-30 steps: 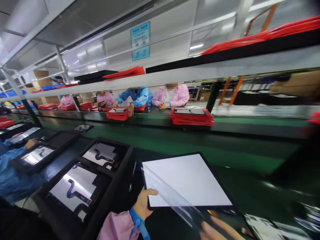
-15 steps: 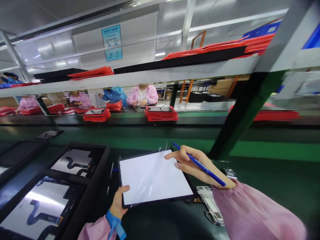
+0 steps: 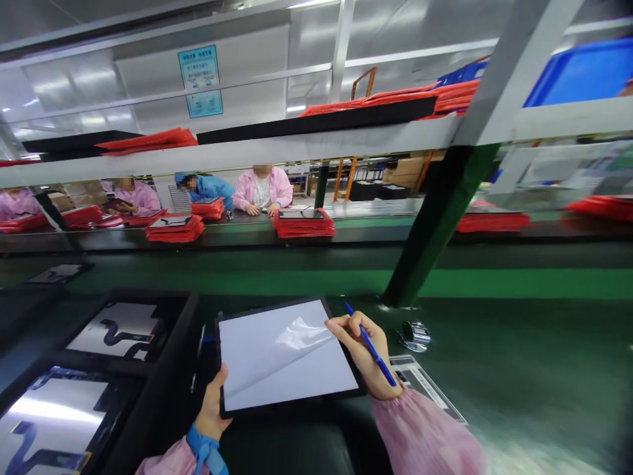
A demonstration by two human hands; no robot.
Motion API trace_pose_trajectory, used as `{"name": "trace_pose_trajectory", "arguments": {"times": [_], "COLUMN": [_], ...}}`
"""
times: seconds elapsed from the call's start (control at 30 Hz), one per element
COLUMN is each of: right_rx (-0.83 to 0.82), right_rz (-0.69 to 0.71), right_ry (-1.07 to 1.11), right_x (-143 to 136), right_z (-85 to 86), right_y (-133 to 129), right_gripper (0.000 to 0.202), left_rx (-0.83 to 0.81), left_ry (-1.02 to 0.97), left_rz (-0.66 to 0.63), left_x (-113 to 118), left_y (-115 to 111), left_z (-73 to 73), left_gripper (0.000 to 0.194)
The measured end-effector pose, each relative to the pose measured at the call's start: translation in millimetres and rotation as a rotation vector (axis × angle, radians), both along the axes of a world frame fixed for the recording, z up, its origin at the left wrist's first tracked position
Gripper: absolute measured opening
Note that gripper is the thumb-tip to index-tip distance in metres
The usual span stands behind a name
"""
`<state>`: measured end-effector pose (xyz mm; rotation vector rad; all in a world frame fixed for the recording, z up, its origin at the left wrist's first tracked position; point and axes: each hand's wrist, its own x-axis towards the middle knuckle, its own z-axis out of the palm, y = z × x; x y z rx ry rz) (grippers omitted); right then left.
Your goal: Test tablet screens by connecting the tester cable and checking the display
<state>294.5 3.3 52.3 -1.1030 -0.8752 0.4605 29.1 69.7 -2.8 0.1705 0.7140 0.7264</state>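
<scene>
A flat display panel point(image 3: 267, 382) with a lit white face and a black border tilts up in front of me. My left hand point(image 3: 212, 406) grips its lower left corner, thumb on the front edge. Clear glossy film point(image 3: 304, 335) lies over part of the white face, with a crease running down to the left. At the panel's right side, my right hand point(image 3: 363, 353) pinches thumb and forefinger together at what looks like the film's edge. A blue pen point(image 3: 376, 359) is tucked between the fingers of that same hand.
On the left, a black tray point(image 3: 173, 349) holds panels with dark ribbon cables. A tape roll point(image 3: 416, 335) and a white-bordered sheet point(image 3: 428, 389) lie to the right. A green post point(image 3: 435, 231) rises beyond. Co-workers sit across the bench behind red stacks point(image 3: 304, 223).
The right hand has drawn in, its forefinger going from stretched out to pinching. The film now shows a crease and a brighter glare. My view has turned rightward.
</scene>
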Motion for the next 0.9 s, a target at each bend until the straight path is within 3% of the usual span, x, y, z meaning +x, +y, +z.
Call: {"name": "trace_pose_trajectory", "arguments": {"times": [0.1, 0.2, 0.37, 0.5, 0.67, 0.77, 0.9], "right_rx": [0.016, 0.023, 0.02, 0.008, -0.01, -0.026, -0.038], "right_rz": [-0.082, -0.138, -0.258, -0.266, -0.216, -0.213, -0.188], "right_ry": [0.012, 0.025, 0.027, 0.054, 0.123, 0.153, 0.172], "right_x": [-3, -3, 3, 4, 4, 6, 8], "right_z": [-10.1, -19.6, -29.3, -31.5, -36.8, -42.4, -47.7], "right_y": [2, 4, 4, 1, 2, 5, 7], "right_gripper": [0.056, 0.055, 0.052, 0.052, 0.053, 0.056, 0.057], "left_rx": [0.139, 0.173, 0.133, 0.135, 0.171, 0.141, 0.144], "left_ry": [-0.004, -0.05, 0.038, 0.159, 0.114, 0.114, 0.152], "left_rz": [0.003, 0.012, 0.087, 0.106, 0.028, -0.052, -0.064], "left_x": [4, 8, 14, 17, 18, 17, 16], "left_y": [-1, -2, -3, -4, -5, -3, -2], "left_z": [9.5, 19.9, 27.3, 29.2, 34.6, 31.8, 26.5], "left_gripper": [0.063, 0.071, 0.038, 0.035, 0.049, 0.059, 0.061]}}
